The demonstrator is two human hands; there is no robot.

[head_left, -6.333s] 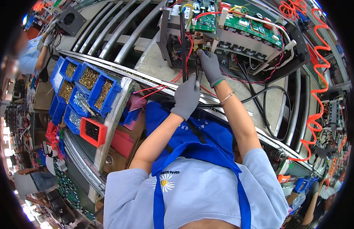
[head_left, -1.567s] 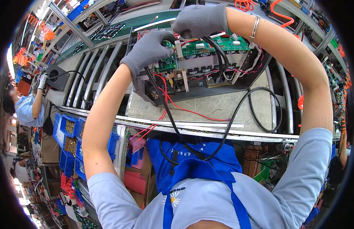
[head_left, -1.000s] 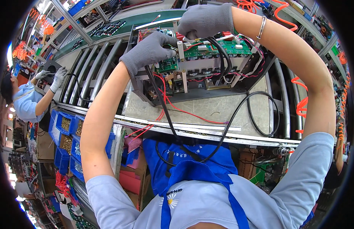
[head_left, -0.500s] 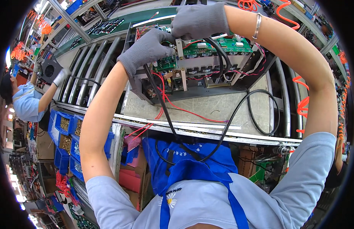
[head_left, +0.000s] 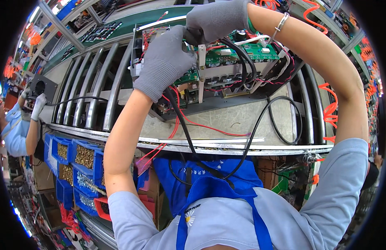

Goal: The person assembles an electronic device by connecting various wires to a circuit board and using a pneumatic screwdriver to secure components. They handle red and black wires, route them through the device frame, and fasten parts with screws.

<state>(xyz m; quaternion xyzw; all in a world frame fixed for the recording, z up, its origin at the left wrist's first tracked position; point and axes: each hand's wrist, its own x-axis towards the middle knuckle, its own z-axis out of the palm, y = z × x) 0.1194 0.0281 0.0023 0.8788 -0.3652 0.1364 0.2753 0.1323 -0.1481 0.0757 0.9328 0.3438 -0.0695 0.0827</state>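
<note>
An open dark metal chassis (head_left: 220, 109) with green circuit boards (head_left: 239, 56) lies on the work surface before me. At its upper edge my left hand (head_left: 166, 60), in a grey glove, is closed, with the fingertips curled beside a light upright bracket (head_left: 201, 62). My right hand (head_left: 218, 21), also gloved, closes from the right and meets the left fingertips. What they grip is hidden between them. A thick black cable (head_left: 184, 125) comes out from under my left hand and runs down toward my apron. Looped black leads (head_left: 247, 58) hang below the right hand.
Metal rollers (head_left: 93, 89) flank the work surface (head_left: 226, 123). Red wires (head_left: 209, 128) trail from the chassis. Blue bins (head_left: 85, 160) of small fasteners stand at lower left. A co-worker's gloved hand (head_left: 38, 106) touches a black box (head_left: 43, 87) at far left.
My left hand has moved right and turned, its fingers now against the right hand. The right hand stays near the same spot. The view has shifted slightly; the co-worker's hand has moved.
</note>
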